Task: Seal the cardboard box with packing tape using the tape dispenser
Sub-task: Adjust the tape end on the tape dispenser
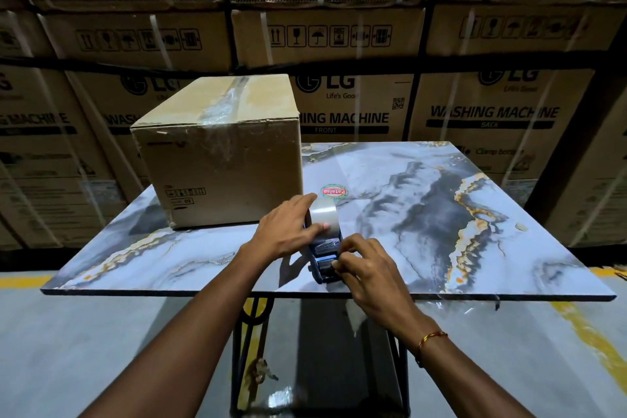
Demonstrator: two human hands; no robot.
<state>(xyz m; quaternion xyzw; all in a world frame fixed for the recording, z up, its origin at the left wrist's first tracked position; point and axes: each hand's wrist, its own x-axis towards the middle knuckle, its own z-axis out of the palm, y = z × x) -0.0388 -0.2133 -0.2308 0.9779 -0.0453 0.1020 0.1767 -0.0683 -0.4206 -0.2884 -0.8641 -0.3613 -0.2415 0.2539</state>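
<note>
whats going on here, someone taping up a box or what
A person stands at a marble-patterned tabletop, working on a dark blue tape dispenser loaded with a clear tape roll. The left hand rests on the roll while the right hand fingers the dispenser's front end. The brown cardboard box sits behind, apart from both hands, with clear tape already along its top seam.

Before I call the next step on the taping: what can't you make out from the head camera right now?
- Tape dispenser: the left hand and right hand cover its handle and front end, so the cutter and the tape's free end are hidden.
- Cardboard box: far and left sides face away; the small print near its lower corner is too small to read.
- Tape strip on the box top: glare hides whether it lies flat.
- Table: the box hides its far left corner.
</note>
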